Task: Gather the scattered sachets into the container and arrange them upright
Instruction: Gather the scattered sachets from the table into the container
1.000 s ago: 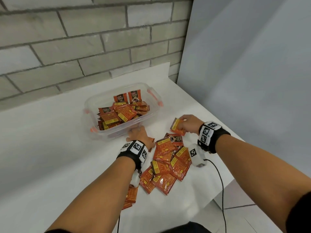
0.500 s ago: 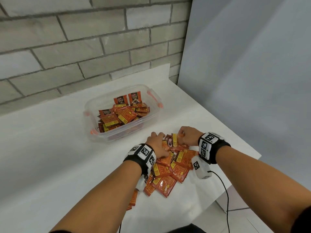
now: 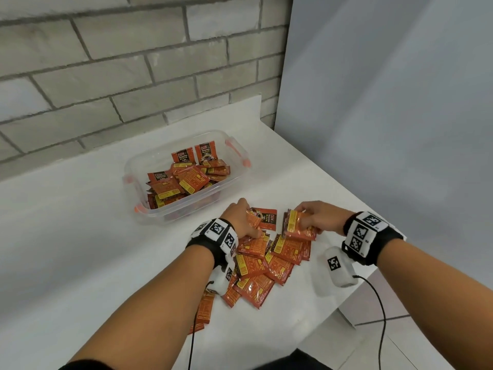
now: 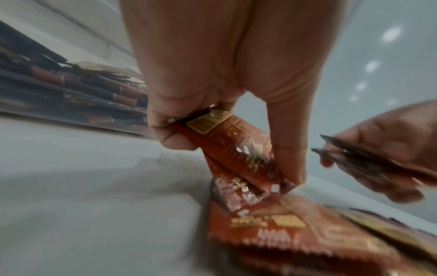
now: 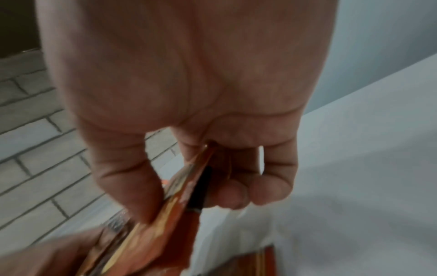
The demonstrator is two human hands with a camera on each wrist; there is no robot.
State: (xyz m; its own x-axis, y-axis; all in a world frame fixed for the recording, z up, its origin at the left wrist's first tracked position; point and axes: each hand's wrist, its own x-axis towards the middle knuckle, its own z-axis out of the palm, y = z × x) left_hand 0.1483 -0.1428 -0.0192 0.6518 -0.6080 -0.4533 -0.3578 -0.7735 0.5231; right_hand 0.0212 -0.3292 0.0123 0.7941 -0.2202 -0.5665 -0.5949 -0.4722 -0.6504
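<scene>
Your left hand (image 3: 241,218) pinches a small bunch of sachets (image 4: 238,149) between thumb and fingers, lifting them off the loose pile (image 3: 262,265) on the counter (image 3: 80,249). Your right hand (image 3: 318,217) grips its own stack of sachets (image 3: 297,227), thumb on one face and fingers curled behind. The clear container (image 3: 149,217) sits just beyond the pile and already holds a good share, but most of those lie flat and jumbled; only two or three at the far wall stand upright. You look roughly halfway through gathering: many sachets are left on the counter, and nearly all the upright arranging is yet to do.
</scene>
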